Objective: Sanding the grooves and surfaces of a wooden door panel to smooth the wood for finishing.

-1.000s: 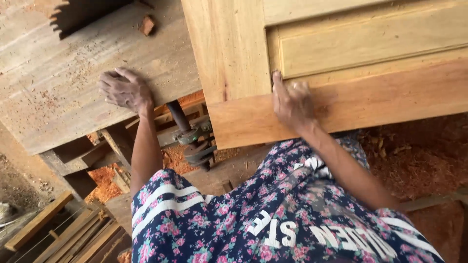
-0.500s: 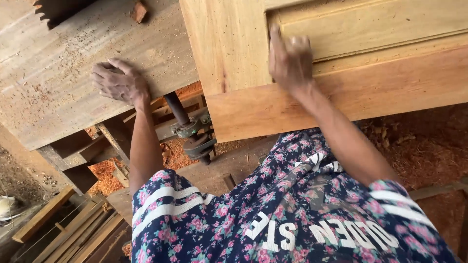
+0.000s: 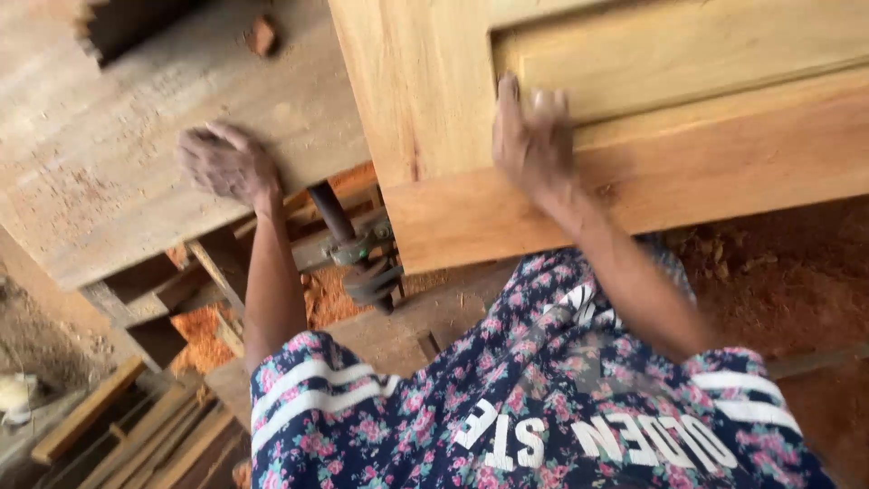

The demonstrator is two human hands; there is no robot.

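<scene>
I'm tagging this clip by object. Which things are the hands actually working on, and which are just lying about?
In hand:
- right hand flat on the panelled wooden door
- left hand resting on the dusty workbench

Lying about:
- small wood block on the bench
- metal clamp under the bench
- stacked planks
- sawdust

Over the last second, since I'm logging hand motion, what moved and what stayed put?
The right hand slid up the wooden door from its bottom rail to the corner of the recessed panel, then eased slightly back down, flat on the wood throughout. The left hand stayed resting on the workbench. Nothing was grasped or released.
</scene>
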